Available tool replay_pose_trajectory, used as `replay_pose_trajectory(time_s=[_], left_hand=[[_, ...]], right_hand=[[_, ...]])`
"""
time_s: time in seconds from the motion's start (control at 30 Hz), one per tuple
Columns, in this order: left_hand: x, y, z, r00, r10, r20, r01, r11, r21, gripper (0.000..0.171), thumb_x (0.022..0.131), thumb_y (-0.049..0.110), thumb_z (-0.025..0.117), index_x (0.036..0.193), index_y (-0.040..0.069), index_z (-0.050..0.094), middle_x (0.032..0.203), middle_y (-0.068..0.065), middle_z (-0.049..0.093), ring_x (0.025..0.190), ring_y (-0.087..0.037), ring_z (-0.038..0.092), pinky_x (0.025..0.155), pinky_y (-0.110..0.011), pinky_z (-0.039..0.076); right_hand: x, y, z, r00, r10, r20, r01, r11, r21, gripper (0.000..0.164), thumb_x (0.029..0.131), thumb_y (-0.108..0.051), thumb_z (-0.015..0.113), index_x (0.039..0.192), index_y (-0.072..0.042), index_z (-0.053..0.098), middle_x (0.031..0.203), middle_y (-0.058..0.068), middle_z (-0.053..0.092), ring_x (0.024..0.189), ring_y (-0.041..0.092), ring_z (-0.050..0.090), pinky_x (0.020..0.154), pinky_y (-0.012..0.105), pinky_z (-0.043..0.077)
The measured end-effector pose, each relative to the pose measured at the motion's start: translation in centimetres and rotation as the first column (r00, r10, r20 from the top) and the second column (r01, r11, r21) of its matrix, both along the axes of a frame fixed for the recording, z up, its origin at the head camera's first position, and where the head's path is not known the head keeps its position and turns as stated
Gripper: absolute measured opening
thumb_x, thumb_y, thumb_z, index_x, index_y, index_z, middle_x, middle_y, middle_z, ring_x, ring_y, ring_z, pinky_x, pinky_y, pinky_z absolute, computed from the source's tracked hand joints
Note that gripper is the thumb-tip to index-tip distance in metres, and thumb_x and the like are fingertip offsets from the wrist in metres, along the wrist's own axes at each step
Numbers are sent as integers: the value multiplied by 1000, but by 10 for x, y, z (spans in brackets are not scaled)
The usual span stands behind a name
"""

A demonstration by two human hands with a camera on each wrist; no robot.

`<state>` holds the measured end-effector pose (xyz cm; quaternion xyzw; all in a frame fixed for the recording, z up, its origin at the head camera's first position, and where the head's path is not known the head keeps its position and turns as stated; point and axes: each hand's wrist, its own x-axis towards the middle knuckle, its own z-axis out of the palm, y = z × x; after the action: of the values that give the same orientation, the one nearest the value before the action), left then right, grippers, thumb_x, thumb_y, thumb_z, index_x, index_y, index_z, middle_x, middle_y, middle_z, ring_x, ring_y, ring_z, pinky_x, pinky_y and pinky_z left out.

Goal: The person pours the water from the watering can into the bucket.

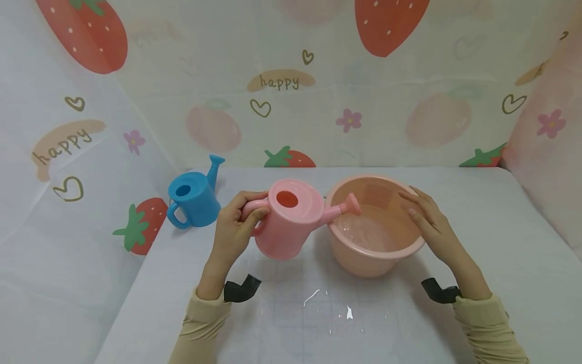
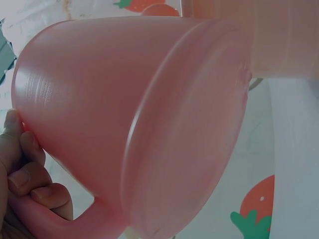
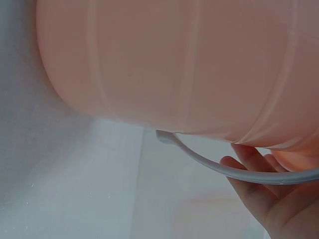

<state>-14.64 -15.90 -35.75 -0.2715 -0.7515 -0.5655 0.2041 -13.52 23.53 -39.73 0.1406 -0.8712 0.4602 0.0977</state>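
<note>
In the head view my left hand [image 1: 234, 222] grips the handle of a pink watering can [image 1: 284, 232]. The can is tilted to the right, with its sprinkler spout [image 1: 350, 205] over the left rim of a peach-pink bucket [image 1: 368, 263]. Water [image 1: 370, 230] with ripples and bubbles lies in the bucket. My right hand [image 1: 432, 217] holds the bucket's right rim, some fingers reaching inside. In the right wrist view its fingers [image 3: 254, 164] are beside the bucket wall, behind a grey bail handle [image 3: 239, 173]. The can's base fills much of the left wrist view.
A blue watering can [image 1: 193, 199] stands at the back left of the white table [image 1: 282, 323]. Splashes of water [image 1: 349, 313] lie on the table's front part. A strawberry-printed sheet [image 1: 386, 131] hangs behind and at both sides.
</note>
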Motion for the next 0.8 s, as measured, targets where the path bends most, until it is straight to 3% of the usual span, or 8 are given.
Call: replay_pose_trajectory(time_s=[0.27,0.47,0.8], left_hand=[[15,7,22,1000,29,-2,-29,999,-27,25,81,-10,62,106,-10,57,102,-23,65,87,-4,60,75,-17,51],[3,2,4,999,34,-3,-34,999,-19,29,81,-7,64,109,-3,60,105,-16,67,89,-7,62,76,-18,52],[1,2,0,1000,16,-22,-16,1000,-5,27,84,-2,62,111,2,60,108,-11,67,93,-12,64,79,-22,52]], right_hand=[[0,1,1,1000,8,1,-8,1000,-1,40,99,-20,42,138,-18,43,150,9,24,139,33,18,99,69,20],[0,1,1,1000,7,3,-7,1000,0,40,99,-20,42,138,-17,43,150,10,23,138,34,18,98,69,21],[1,0,3,1000,5,11,-5,1000,1,40,99,-20,42,138,-17,43,150,9,23,138,34,18,99,69,20]])
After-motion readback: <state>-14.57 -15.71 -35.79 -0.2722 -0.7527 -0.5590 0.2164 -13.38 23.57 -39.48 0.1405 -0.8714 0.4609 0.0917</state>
